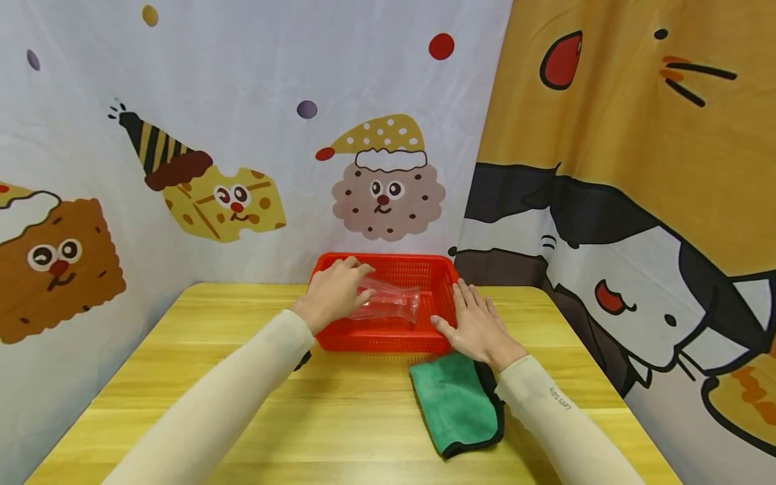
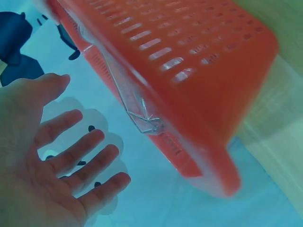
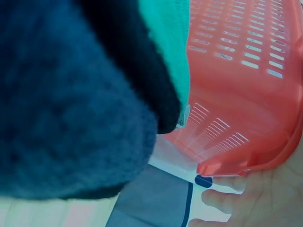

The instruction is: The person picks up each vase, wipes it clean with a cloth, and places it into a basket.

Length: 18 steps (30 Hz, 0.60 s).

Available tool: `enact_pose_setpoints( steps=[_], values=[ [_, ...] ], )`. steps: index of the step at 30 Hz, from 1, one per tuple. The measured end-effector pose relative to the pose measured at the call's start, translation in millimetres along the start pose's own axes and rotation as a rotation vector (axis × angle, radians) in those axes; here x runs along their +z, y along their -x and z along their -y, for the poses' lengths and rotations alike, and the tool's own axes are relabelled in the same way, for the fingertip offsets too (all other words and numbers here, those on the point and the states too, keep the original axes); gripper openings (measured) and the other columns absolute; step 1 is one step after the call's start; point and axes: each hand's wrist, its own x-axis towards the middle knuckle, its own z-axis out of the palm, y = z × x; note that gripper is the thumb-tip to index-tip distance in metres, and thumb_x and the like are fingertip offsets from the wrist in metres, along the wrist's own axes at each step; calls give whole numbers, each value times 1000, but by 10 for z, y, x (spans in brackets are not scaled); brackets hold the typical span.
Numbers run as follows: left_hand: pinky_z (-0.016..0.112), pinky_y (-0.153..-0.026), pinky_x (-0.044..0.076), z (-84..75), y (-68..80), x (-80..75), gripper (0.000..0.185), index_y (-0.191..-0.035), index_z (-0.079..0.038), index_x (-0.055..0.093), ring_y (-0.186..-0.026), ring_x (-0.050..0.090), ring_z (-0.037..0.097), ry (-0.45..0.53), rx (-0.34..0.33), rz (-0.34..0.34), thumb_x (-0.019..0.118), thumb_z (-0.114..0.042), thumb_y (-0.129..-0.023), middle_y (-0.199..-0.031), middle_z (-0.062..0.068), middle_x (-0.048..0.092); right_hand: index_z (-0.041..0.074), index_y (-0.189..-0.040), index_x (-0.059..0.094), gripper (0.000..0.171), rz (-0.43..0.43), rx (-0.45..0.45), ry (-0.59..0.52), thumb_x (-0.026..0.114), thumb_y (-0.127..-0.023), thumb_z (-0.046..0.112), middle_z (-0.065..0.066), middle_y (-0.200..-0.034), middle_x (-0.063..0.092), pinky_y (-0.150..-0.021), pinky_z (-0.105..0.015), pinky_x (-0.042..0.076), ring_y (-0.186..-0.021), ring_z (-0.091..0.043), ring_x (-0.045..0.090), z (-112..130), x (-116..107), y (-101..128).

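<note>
A clear glass vase lies on its side inside a red plastic basket, its flared end to the right. My left hand is over the basket's left end, near the vase. In the left wrist view, that hand's spread fingers stand apart from the basket wall and hold nothing. Against the basket's right rim is my right hand, its fingers extended. The right wrist view shows its palm right at the rim. Just below this hand lies a folded green cloth with black edging.
The basket stands near the back of a wooden table. A small black object shows partly from behind my left wrist. Behind the table hangs a white curtain with cartoon prints, and on the right a yellow patterned one.
</note>
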Motion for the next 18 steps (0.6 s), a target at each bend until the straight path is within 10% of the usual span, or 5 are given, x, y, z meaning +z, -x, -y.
enact_pose_setpoints(
  steps=[18],
  values=[
    [54,-95,76,193,527,34,60,-158,-11,72,-127,75,39,158,-18,-140,82,-45,-110,-150,21,71,-1,-185,17,114,-14,-14,-19,46,-112,82,-22,-197,13,-147,-78,15,-181,-52,19,-42,16,-5]
  ],
)
